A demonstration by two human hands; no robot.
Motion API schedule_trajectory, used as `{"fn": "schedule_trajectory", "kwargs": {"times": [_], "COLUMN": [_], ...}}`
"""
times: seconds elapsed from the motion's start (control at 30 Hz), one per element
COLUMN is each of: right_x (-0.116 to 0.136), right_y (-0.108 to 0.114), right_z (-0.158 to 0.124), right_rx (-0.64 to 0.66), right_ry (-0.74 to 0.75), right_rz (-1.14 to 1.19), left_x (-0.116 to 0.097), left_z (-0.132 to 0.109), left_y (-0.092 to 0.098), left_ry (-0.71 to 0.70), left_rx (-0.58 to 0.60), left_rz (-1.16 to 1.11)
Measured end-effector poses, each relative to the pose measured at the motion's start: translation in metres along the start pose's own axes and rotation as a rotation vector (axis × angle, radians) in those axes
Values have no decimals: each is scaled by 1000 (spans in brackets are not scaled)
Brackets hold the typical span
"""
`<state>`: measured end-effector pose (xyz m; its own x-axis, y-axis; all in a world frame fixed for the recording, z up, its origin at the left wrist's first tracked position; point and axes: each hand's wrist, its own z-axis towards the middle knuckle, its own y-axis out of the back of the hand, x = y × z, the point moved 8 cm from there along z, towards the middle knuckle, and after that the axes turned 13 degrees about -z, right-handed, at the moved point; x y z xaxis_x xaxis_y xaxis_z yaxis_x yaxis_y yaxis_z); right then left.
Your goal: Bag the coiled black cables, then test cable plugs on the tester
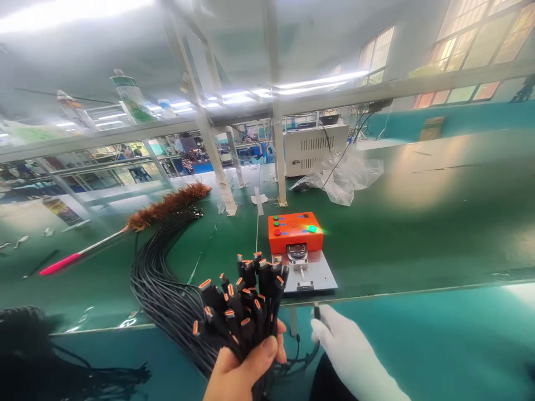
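My bare left hand [254,362] is wrapped round a thick bundle of black USB-C cables [238,312], their orange-lined plugs fanned upward. The cable tails [154,262] curve away across the green bench to the left. In a white glove, my right hand [340,340] pinches a single USB-C cable [316,313] near its plug, just in front of the bench edge. Beyond that hand sits an orange test box [296,231] with coloured buttons and one glowing green light. Its metal plate [321,272] carries a small digital gauge [297,252].
A brown feather duster [167,206] with a pink handle lies at the left. Clear plastic bags [349,172] rest before a grey metal cabinet [313,147]. White shelf posts [276,111] rise from the bench [397,234]. More black cables [37,356] hang at lower left.
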<state>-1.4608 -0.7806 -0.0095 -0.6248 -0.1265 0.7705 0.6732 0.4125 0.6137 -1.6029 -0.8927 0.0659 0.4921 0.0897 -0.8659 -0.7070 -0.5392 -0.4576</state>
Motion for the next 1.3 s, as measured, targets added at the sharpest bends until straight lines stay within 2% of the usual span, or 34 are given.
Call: {"fn": "schedule_trajectory", "kwargs": {"times": [0.07,0.1,0.13,0.23,0.3,0.47,0.63,0.73,0.87,1.0,1.17,1.3], "right_x": [14,24,36,77,93,95,100,104,98,92,86,60], "right_y": [31,41,46,41,36,32,27,27,27,29,30,24], "right_z": [-16,-24,-30,-41,-42,-36,-45,-52,-54,-55,-54,-41], "right_rx": [-278,-341,-333,-66,63,61,189,208,126,42,-18,-58], "right_ry": [49,95,161,365,406,376,390,415,327,275,248,79], "right_rz": [-81,-17,96,438,567,659,760,786,850,893,904,908], "left_x": [1,2,4,9,12,9,7,2,-1,-4,9,4], "left_z": [0,1,1,3,4,3,-1,-4,-9,-12,-7,-7], "left_y": [-2,-3,-4,-13,-21,-27,-29,-29,-32,-30,-10,2], "left_ry": [-12,-24,-30,-36,-32,-43,56,72,72,-52,-96,-229], "left_rx": [17,16,14,63,127,204,337,349,274,144,9,-57], "left_rz": [24,53,89,177,212,329,161,158,249,246,153,205]}}
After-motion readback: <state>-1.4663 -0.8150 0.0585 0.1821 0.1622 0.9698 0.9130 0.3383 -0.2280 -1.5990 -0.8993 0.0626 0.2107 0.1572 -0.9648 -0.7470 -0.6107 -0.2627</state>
